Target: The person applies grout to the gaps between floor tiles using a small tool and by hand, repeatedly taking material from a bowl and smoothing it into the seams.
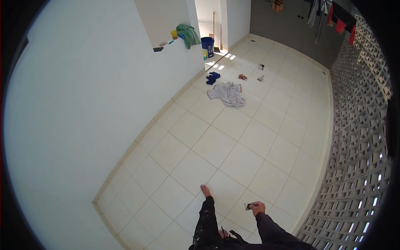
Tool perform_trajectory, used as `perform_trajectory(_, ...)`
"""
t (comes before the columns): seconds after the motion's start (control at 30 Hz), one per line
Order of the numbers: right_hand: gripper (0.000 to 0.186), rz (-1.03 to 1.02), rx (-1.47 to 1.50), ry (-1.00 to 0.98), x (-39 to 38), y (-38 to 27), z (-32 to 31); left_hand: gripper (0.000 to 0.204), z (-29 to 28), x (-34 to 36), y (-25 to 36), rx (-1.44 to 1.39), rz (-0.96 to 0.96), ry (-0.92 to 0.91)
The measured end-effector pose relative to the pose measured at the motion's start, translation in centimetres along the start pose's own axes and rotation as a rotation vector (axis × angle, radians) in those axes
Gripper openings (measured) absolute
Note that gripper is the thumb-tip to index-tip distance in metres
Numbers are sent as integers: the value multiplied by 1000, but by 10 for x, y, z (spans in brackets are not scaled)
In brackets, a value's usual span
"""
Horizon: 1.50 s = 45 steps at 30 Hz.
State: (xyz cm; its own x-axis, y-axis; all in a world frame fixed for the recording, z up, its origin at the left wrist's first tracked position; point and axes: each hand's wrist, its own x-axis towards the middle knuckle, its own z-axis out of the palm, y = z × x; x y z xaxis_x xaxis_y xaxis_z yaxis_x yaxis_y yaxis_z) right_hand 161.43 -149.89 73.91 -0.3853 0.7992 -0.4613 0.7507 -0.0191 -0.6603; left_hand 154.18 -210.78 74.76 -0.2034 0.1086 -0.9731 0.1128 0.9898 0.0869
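Observation:
My right hand [258, 207] is raised over the tiled floor at the lower right, its dark-sleeved arm coming up from the lower edge. Its fingers are closed on a small, flat, dark-and-light piece [248, 206] that juts out to the left; the kind is too small to make out. My left hand does not appear. One bare foot [206, 191] is planted ahead on the tiles [216, 146], below a dark trouser leg [207, 216] with pale specks.
Ahead on the floor lie a pale grey cloth [228, 94], a dark blue cloth [212, 78] and a few small items. A blue bucket [207, 46] stands by the doorway. White wall [96, 104] runs left, openwork block wall [354, 154] right. Laundry [341, 24] hangs at the far right.

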Motion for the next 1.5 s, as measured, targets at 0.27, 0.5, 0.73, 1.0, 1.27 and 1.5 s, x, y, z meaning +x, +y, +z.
perform_trajectory(0.27,22,101,447,54,223,-246,-17,22,-470,121,224,-1040,-299,254)
perform_trajectory(0.5,23,352,474,314,417,-289,-27,31,-930,143,588,-939,621,702)
perform_trajectory(0.73,30,499,268,439,666,-439,-16,34,-1111,221,734,-904,460,544)
perform_trajectory(1.0,37,5,373,299,1045,-746,-60,30,-1148,280,764,-809,-162,104)
perform_trajectory(1.27,36,169,428,399,1222,-906,-25,34,-1501,371,1003,-886,165,380)
perform_trajectory(1.5,38,270,384,404,1412,-967,5,45,-1793,378,1290,-801,495,290)
